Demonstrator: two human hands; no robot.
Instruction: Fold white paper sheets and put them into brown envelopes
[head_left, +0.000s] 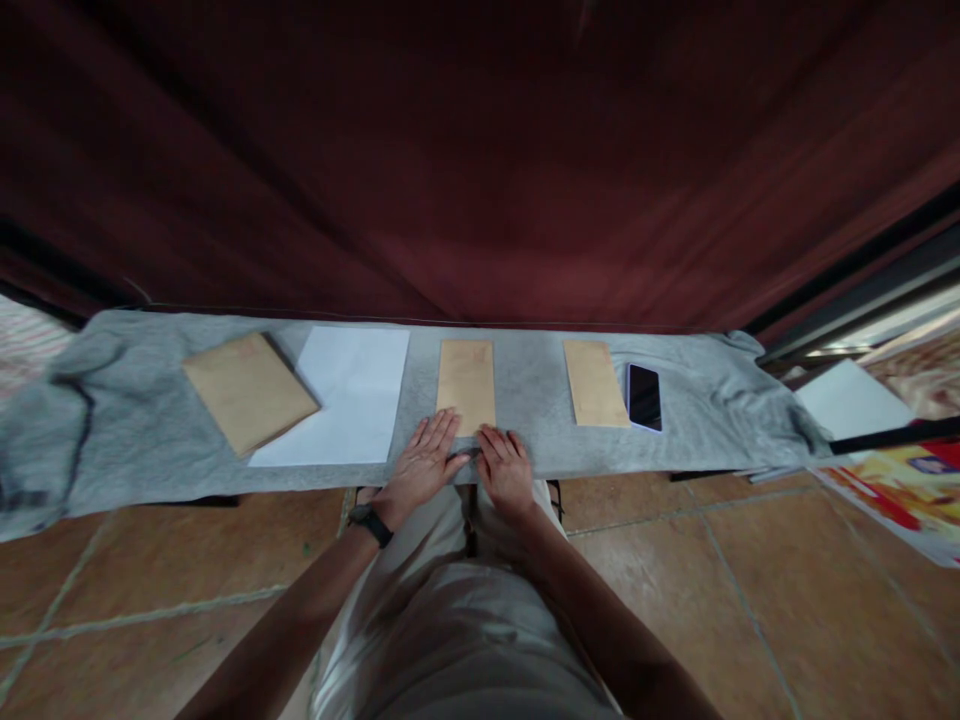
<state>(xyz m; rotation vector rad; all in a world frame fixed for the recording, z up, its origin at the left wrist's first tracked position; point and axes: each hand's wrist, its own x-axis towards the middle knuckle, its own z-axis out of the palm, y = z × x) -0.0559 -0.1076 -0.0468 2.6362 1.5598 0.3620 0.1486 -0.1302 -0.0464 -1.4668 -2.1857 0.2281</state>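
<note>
A brown paper envelope (466,380) lies flat in front of me on a narrow table covered with grey cloth (525,385). My left hand (424,460), with a dark watch above the wrist, rests flat at its lower left corner, fingertips on the paper. At the lower right corner lies my right hand (505,468), fingers stretched out and touching the edge. Neither hand grips anything. To the right is another brown envelope (597,385). On the left a stack of larger brown envelopes (251,390) overlaps white paper sheets (356,390).
A phone (644,397) with a dark screen lies beside the right-hand envelope. Dark red fabric (480,180) hangs along the table's far edge. Off the right end are a white sheet (855,398) and a colourful printed packet (907,490). Tiled floor (645,580) shows below.
</note>
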